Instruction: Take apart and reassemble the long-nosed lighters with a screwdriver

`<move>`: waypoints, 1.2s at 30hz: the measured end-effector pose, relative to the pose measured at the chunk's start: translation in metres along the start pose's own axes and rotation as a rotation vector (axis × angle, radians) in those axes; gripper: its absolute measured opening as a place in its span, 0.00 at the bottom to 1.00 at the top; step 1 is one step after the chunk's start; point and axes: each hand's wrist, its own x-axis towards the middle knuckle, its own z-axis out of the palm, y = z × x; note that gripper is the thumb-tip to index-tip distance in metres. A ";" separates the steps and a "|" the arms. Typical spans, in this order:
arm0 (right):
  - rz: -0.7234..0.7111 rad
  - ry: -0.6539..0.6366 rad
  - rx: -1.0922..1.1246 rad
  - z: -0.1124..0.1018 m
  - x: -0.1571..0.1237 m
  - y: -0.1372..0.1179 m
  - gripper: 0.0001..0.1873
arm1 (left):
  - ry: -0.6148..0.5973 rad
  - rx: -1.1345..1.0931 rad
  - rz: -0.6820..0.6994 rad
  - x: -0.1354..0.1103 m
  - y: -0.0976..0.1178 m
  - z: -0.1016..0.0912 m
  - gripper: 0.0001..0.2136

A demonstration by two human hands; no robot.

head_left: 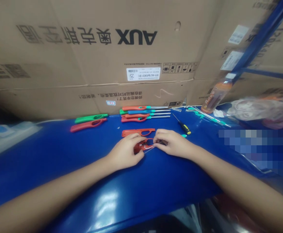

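Observation:
My left hand (128, 150) is closed around the rear of an opened red-orange lighter casing (145, 146), with its inner parts and a thin pale wire showing. At the casing's front end, my right hand (171, 144) is pinched; what lies between its fingertips is too small to make out. A teal piece (184, 136) pokes out behind the right hand, mostly hidden. Just beyond both hands lies a loose orange casing half (137, 132) with an oval trigger opening. To its right rests a screwdriver (185, 127) with a yellow and black handle.
Several long-nosed lighters (136, 116) are lined up at the back of the blue table (83, 181). Green and red lighter bodies (90, 125) lie left. Metal tubes (214, 119), an orange-capped drink bottle (215, 97) and plastic bags (250, 108) are at right. A cardboard wall (83, 71) stands behind.

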 end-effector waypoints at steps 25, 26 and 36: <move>-0.070 -0.243 -0.285 -0.017 -0.001 -0.019 0.10 | 0.004 -0.102 0.088 0.005 -0.002 0.008 0.14; -0.068 -0.248 -0.292 -0.018 -0.001 -0.020 0.10 | 0.002 -0.105 0.099 0.005 -0.003 0.008 0.14; -0.044 -0.288 -0.478 -0.019 0.004 -0.031 0.11 | -0.078 -0.001 0.195 0.011 -0.005 -0.002 0.12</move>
